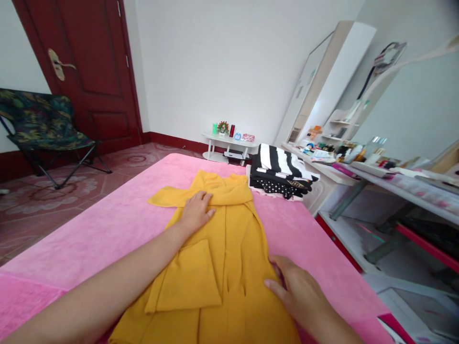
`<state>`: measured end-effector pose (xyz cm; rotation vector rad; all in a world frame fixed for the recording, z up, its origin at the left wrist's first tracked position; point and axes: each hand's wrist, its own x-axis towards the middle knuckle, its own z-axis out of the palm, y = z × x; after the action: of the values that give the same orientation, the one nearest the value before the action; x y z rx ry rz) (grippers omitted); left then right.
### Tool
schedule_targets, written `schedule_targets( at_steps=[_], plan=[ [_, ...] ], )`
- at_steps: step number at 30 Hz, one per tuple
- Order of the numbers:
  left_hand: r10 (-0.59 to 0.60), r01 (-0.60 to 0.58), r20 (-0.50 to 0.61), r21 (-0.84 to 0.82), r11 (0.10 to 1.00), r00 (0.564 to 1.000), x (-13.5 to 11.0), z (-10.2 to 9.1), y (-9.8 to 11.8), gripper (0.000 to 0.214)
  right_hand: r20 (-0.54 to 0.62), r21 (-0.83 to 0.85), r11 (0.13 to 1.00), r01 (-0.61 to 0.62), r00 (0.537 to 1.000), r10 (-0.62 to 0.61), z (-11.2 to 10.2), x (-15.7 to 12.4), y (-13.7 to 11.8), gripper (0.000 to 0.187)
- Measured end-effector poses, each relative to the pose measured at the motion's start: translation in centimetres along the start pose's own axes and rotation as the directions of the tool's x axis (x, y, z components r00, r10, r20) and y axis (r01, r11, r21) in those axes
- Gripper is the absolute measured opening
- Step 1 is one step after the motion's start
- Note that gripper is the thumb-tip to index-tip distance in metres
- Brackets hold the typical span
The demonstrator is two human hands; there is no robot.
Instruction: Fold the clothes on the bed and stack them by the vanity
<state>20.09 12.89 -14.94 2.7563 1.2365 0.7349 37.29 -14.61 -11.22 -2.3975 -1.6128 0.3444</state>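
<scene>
A mustard-yellow dress [247, 239] lies spread lengthwise on the pink bed cover [143, 205]. One of its sleeves crosses the upper part, with the end sticking out past the left edge. The other sleeve is folded down over the left side, its square end lying on the front. My left hand [197, 210] rests flat on the crossing sleeve, fingers stretched out. At the dress's right edge, my right hand [296, 289] touches the cloth with thumb and forefinger apart; its other fingers are partly hidden.
Folded clothes [281, 172], striped and dotted, are stacked at the bed's far right corner. A dressing table [347, 177] covered with bottles runs along the right. A small white table [229, 138] stands by the far wall. At left are a folding chair [43, 122] and a red door [89, 62].
</scene>
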Motion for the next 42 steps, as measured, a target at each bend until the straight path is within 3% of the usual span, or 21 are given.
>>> schedule_targets(
  at_steps=[4, 6, 11, 14, 17, 26, 32, 34, 37, 39, 42],
  plan=[
    [0.022, -0.023, 0.048, 0.023, 0.999, 0.999, 1.9, -0.8, -0.2, 0.028, 0.031, 0.138, 0.989, 0.05, 0.998, -0.055, 0.2, 0.7, -0.4, 0.01],
    [0.014, -0.018, 0.088, 0.043, 0.999, 0.996, 3.6, -1.6, -0.5, 0.021, 0.037, 0.297, 0.953, 0.066, 0.996, -0.08, 0.3, 1.4, -0.5, 0.003],
    [-0.042, 0.035, 0.075, 0.092, 0.995, 0.996, 8.2, -4.2, -0.8, 0.024, 0.093, 0.738, 0.674, -0.008, 0.992, -0.09, 0.4, 2.4, -1.5, 0.016],
    [-0.027, 0.024, 0.019, 0.123, 0.992, 0.999, 10.3, -5.8, -0.7, 0.024, 0.133, 0.826, 0.562, -0.043, 0.984, -0.119, 0.1, 2.4, -3.1, 0.019],
    [0.003, 0.009, -0.06, 0.189, 0.982, 0.998, 11.6, -7.5, -0.8, 0.025, 0.132, 0.857, 0.514, -0.034, 0.979, -0.155, -0.4, 2.4, -5.0, 0.019],
    [-0.113, 0.155, -0.172, 0.258, 0.954, 0.979, 12.6, -12.0, -4.1, 0.03, 0.103, 0.87, 0.491, 0.035, 0.963, -0.251, 0.6, 3.5, -9.6, 0.009],
    [-0.193, 0.242, -0.181, 0.301, 0.923, 0.964, 11.8, -12.4, -7.5, 0.03, 0.162, 0.858, 0.513, 0.018, 0.939, -0.304, 2.4, 2.7, -11.1, 0.015],
    [-0.213, 0.247, -0.135, 0.343, 0.906, 0.968, 10.9, -12.1, -8.8, 0.029, 0.236, 0.823, 0.567, 0.015, 0.901, -0.365, 2.6, 2.1, -10.9, 0.014],
    [-0.26, 0.212, 0.046, 0.448, 0.868, 0.965, 9.4, -11.3, -10.1, 0.026, 0.37, 0.768, 0.64, -0.002, 0.817, -0.442, 2.2, 1.6, -10.2, 0.017],
    [-0.286, 0.188, 0.128, 0.497, 0.847, 0.95, 8.4, -10.6, -10.2, 0.024, 0.36, 0.749, 0.663, 0.007, 0.836, -0.415, 1.5, 2.2, -9.6, 0.02],
    [-0.187, 0.125, 0.088, 0.464, 0.877, 0.978, 7.4, -8.9, -8.4, 0.029, 0.179, 0.739, 0.667, 0.091, 0.929, -0.325, 0.6, 5.4, -8.4, 0.02]
  ],
)
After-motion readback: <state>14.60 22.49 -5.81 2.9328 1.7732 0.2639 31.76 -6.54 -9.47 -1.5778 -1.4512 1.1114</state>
